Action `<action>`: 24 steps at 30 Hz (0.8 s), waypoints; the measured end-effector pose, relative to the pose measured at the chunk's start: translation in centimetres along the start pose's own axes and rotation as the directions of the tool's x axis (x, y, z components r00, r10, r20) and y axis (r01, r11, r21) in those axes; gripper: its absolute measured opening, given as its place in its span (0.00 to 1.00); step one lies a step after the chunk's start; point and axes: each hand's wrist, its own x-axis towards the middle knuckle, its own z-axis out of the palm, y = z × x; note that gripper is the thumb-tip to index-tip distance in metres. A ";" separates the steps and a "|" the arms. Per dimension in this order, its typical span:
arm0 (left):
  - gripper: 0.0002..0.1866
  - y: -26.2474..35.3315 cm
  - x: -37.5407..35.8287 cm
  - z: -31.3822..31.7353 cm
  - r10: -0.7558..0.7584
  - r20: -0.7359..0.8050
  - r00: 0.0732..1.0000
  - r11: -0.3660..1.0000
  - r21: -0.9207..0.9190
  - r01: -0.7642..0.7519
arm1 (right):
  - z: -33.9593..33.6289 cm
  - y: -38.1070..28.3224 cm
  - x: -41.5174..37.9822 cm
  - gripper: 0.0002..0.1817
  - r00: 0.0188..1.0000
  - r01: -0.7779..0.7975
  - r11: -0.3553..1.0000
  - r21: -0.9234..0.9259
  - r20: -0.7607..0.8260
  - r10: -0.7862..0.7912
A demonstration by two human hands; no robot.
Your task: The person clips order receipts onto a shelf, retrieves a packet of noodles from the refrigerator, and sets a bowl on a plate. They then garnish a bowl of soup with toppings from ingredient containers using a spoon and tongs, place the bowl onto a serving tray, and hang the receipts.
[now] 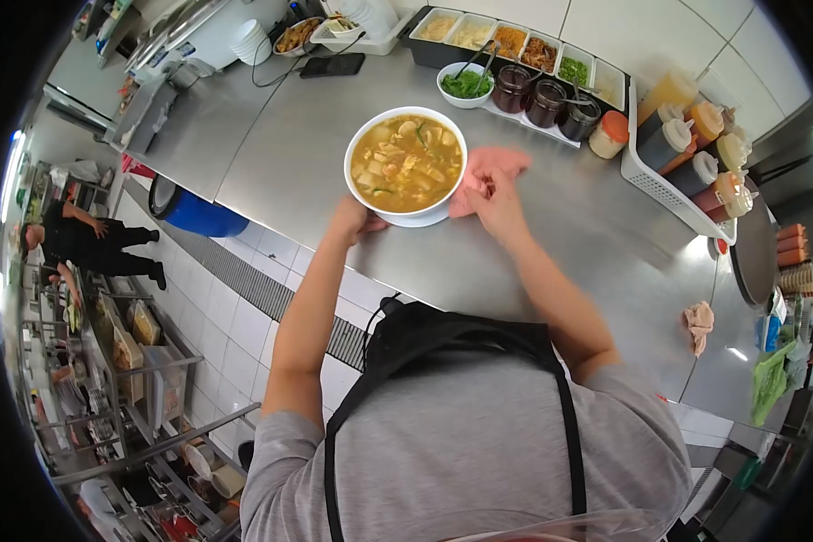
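Note:
A large white bowl [349,172] full of yellow-brown soup with chunky pieces stands on a white plate [417,220] on the steel counter. At the lower left of the bowl, my left hand [356,219] grips the plate's edge, its fingertips partly hidden. My right hand [499,200] is closed on a pink cloth [506,161], which lies bunched against the right side of the bowl and plate.
Behind the bowl stand a small bowl of chopped greens [466,86], dark sauce jars [546,104] and a topping tray [510,43]. Squeeze bottles fill a white basket [673,194] at right. A phone [332,65] lies back left. Another person [104,239] stands far left.

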 end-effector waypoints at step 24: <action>0.18 4.8 -6.4 -11.1 0.282 0.062 0.957 0.958 -0.081 -0.276 | -14.6 -8.4 13.3 0.10 0.901 0.217 0.769 -0.601 -0.179 -0.394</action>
